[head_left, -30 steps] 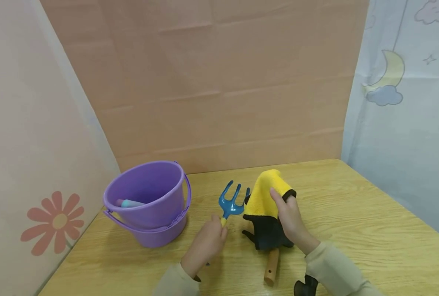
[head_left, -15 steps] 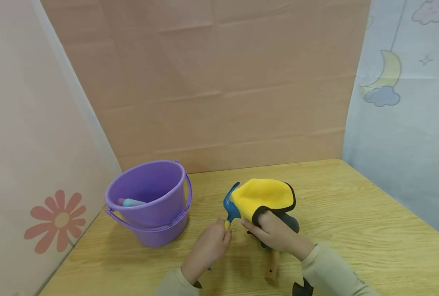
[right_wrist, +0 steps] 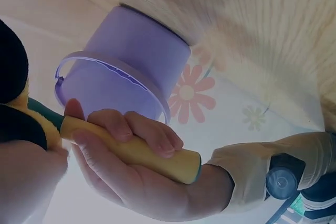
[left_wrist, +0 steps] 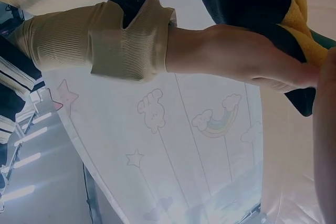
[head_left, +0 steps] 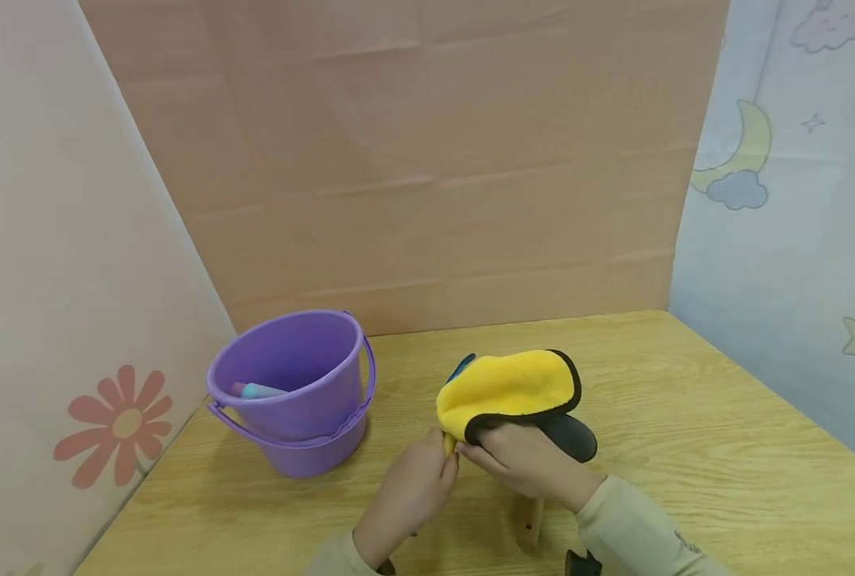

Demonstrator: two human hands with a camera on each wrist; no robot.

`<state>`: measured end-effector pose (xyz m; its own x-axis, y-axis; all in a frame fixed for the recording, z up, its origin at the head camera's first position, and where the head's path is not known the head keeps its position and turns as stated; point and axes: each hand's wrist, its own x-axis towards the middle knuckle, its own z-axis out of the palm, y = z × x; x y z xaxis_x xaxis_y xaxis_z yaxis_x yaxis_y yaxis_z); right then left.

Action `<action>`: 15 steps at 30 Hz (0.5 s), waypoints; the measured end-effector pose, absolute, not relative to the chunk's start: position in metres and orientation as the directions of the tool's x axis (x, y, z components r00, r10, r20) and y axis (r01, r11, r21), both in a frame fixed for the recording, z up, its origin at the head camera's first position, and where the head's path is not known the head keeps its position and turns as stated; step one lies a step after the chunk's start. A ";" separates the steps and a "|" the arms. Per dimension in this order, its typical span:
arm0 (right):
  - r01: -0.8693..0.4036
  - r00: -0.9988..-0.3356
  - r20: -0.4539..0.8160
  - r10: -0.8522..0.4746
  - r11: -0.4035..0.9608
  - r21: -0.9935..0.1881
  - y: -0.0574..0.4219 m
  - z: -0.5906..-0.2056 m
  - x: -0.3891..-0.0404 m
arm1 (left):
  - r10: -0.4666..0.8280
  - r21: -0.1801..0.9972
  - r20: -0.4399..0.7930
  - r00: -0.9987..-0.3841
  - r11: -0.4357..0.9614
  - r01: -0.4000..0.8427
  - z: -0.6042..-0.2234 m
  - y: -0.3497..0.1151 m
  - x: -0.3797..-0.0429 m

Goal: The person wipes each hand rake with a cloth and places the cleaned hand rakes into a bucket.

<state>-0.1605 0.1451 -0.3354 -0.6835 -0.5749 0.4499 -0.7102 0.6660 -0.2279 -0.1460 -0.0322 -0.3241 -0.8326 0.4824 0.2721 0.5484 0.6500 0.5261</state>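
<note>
My left hand [head_left: 413, 484] grips the yellow handle [right_wrist: 142, 148] of a small hand fork, fingers curled round it in the right wrist view. The fork's blue head [head_left: 461, 366] is mostly hidden; one tine edge shows. Over it lies a yellow cloth [head_left: 513, 384] with black edging and a dark underside, held by my right hand [head_left: 528, 460]. The right fingers are tucked under the cloth, with the thumb close to the fork's neck and to my left hand. Below the right hand, a wooden handle [head_left: 530, 520] lies on the table, its other end covered.
A purple bucket [head_left: 305, 448] stands at the left of the wooden table [head_left: 686, 416], its bail hanging down in front. Inside leans a pale blue and pink item [head_left: 261, 391]. Fabric-covered walls [head_left: 427, 200] enclose the table at the back and sides.
My right hand has brought the cloth left and down over the fork's head, which showed its tines earlier. My left hand keeps its grip on the handle, shifting slightly right. The bucket has stayed put.
</note>
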 end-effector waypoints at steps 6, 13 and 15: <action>-0.676 -0.661 0.513 -0.548 0.732 -0.088 0.145 -0.338 -0.165 | 0.463 0.538 0.239 -0.854 0.668 0.513 -0.327 -0.031 -0.142; -0.612 -0.737 0.459 -0.496 0.777 -0.144 0.147 -0.339 -0.169 | 0.443 0.522 0.223 -0.869 0.698 0.490 -0.327 -0.029 -0.140; -0.605 -0.744 0.454 -0.491 0.783 -0.144 0.147 -0.339 -0.169 | 0.439 0.523 0.225 -0.870 0.698 0.488 -0.327 -0.028 -0.139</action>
<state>-0.1693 0.1470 -0.3389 -0.7437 -0.4906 0.4542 -0.6049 0.7831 -0.1445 -0.1393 -0.0279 -0.3266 -0.8696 0.4395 0.2252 0.4884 0.6982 0.5234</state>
